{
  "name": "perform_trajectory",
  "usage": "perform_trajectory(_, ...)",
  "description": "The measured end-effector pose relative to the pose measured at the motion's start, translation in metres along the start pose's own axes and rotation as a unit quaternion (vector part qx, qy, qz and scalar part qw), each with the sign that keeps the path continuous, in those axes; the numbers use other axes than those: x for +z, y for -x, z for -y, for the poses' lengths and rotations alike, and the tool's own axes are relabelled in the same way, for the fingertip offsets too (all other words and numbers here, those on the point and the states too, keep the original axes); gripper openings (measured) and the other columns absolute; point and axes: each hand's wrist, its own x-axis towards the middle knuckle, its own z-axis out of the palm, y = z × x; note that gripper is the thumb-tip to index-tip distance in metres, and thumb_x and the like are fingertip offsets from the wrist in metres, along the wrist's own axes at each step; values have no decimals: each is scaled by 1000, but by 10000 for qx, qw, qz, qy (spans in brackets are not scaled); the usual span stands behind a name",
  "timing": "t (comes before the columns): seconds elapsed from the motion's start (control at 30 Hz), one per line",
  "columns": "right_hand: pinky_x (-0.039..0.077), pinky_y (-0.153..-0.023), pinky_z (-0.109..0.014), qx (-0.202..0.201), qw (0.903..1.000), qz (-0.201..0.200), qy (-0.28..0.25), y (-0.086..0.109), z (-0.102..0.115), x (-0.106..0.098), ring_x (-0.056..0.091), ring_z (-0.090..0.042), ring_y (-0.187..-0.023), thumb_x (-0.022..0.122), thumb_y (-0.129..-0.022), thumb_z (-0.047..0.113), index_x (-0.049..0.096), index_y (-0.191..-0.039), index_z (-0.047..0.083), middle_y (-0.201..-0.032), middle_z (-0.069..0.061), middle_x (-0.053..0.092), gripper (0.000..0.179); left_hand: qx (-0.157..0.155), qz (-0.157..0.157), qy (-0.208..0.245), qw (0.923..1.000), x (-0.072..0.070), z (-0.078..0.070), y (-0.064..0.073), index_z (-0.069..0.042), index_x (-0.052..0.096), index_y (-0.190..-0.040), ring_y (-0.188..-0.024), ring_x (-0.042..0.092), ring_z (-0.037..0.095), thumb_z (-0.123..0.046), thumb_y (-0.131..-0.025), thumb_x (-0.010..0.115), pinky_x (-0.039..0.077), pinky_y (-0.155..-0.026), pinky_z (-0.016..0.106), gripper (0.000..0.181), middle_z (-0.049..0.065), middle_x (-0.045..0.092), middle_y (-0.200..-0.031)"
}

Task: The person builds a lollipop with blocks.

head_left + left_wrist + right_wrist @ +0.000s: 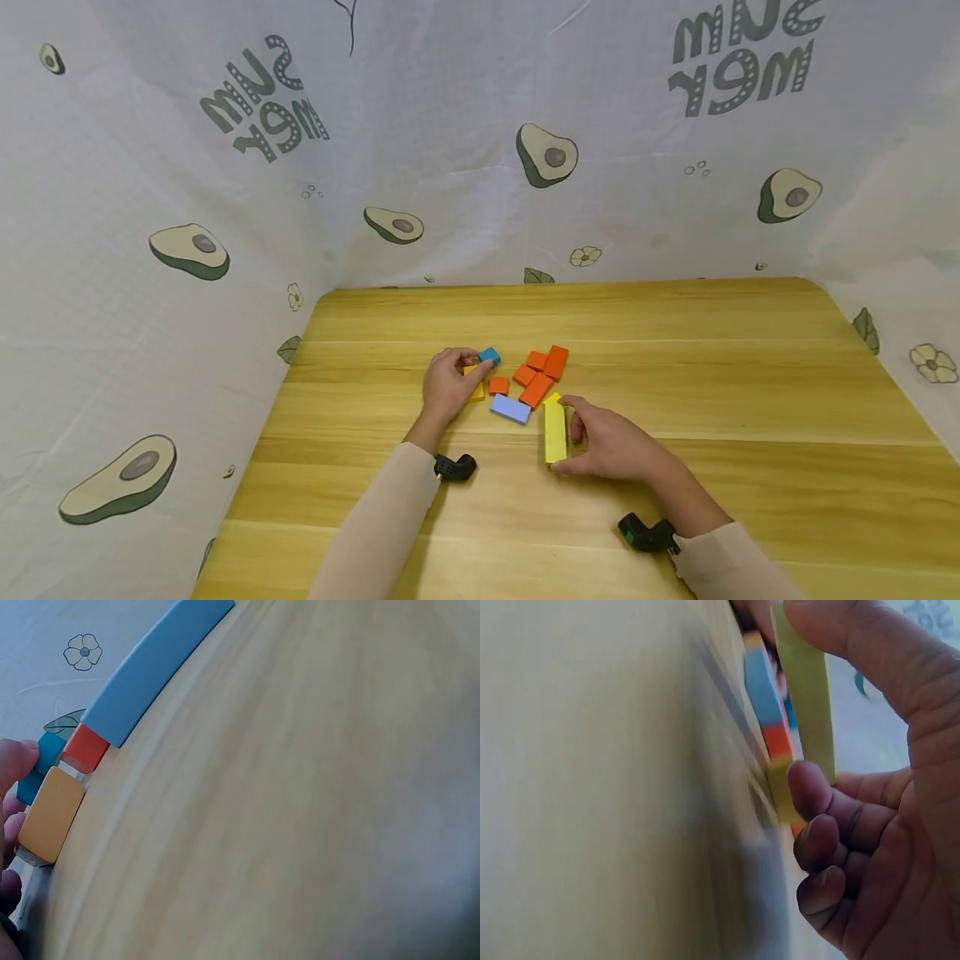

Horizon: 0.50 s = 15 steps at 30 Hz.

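Note:
My right hand pinches a long yellow block by its two ends, thumb at the near end. The right wrist view shows this yellow block held off the table, other fingers curled below it. Another yellow block lies just beyond it, mostly covered. Over on the left, my left hand pinches a small teal block between thumb and fingers; its fingertips are partly hidden. An orange-yellow block sits under that hand, partly covered by the thumb. In the left wrist view the thumb touches the teal block.
Between the hands lie a periwinkle block, a small red-orange square and several other red-orange blocks. They rest on a wooden table. A patterned white cloth hangs behind the table and along its sides.

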Motion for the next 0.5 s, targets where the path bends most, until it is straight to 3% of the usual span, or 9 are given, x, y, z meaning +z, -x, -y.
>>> perform_trajectory(0.3, 38, -60, -20, -575, 9969, 131, 528, -4, 18, 24, 42, -1, -65, 88, -69, 59, 54, -134, 5, -80, 12, 52, 92, -162, -160, 751, 9969, 1, 3, 2, -15, 75, -105, -82, 51, 15, -41, -87, 81, 44, -73, 28, 32, 1, 65, -93)
perform_trajectory(0.5, 38, -59, -22, -627, 9945, -30, 841, -6, 18, 32, 43, -3, -66, 88, -64, 67, 56, -133, 8, -79, 11, 49, 96, -139, -350, 1494, 9881, -2, 6, 4, -13, 77, -104, -81, 54, 13, -35, -86, 83, 46, -73, 25, 30, 4, 66, -94)
